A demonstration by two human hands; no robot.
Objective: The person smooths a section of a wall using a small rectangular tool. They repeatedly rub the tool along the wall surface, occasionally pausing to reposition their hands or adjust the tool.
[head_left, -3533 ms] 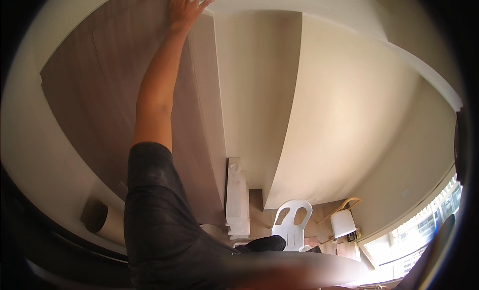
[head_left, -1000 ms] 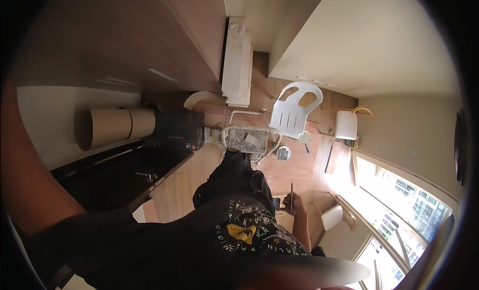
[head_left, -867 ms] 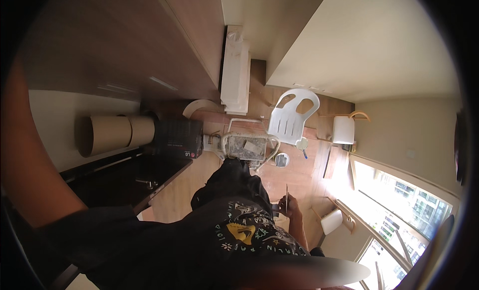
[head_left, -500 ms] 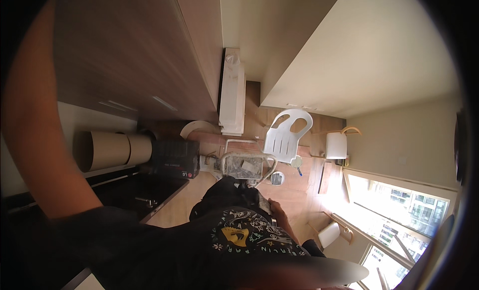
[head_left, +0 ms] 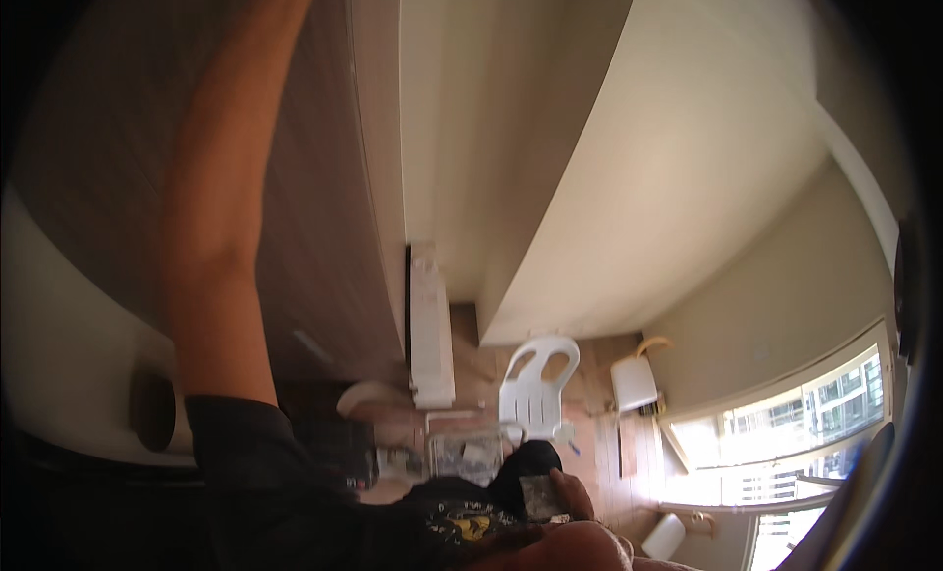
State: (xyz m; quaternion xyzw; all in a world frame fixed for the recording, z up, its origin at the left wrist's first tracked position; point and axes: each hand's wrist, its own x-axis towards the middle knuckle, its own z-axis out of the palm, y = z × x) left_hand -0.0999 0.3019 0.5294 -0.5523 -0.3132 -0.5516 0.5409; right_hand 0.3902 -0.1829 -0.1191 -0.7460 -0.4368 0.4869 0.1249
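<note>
Brown wood-grain cabinet (head_left: pixel 324 227) fills the upper left of the head view; half a second ago the left arm (head_left: pixel 221 207) crossed the frame lower, and now it stretches up along the cabinet front, so the reach is back on that door; its hand is past the top edge, so I cannot tell its grip. Low down, the right hand (head_left: pixel 578 494) seems closed around a small grey packet (head_left: pixel 538 492). A clear bin (head_left: pixel 467 453) beside the white chair (head_left: pixel 535 389) holds blurred items; the white tub (head_left: pixel 634 382) hides its contents.
</note>
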